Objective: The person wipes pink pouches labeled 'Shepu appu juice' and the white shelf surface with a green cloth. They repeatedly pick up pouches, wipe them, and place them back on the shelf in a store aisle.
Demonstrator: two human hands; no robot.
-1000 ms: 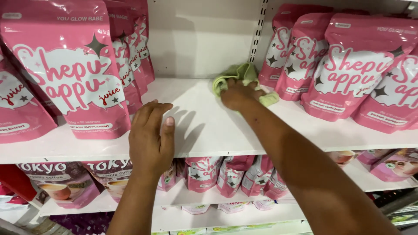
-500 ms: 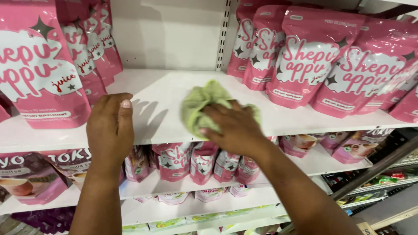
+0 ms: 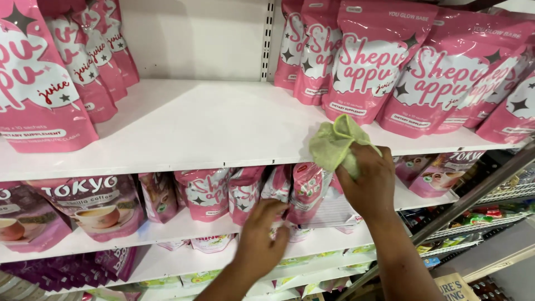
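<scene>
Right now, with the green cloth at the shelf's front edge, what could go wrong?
The right hand grips the crumpled green cloth just below a leaning glossy pink pouch; a wider sweep might knock it off the white upper shelf. The left hand hangs in front of small pink packets on the lower shelf, and could topple them.

One green cloth (image 3: 334,144); two hands: right hand (image 3: 368,181), left hand (image 3: 262,237).
</scene>
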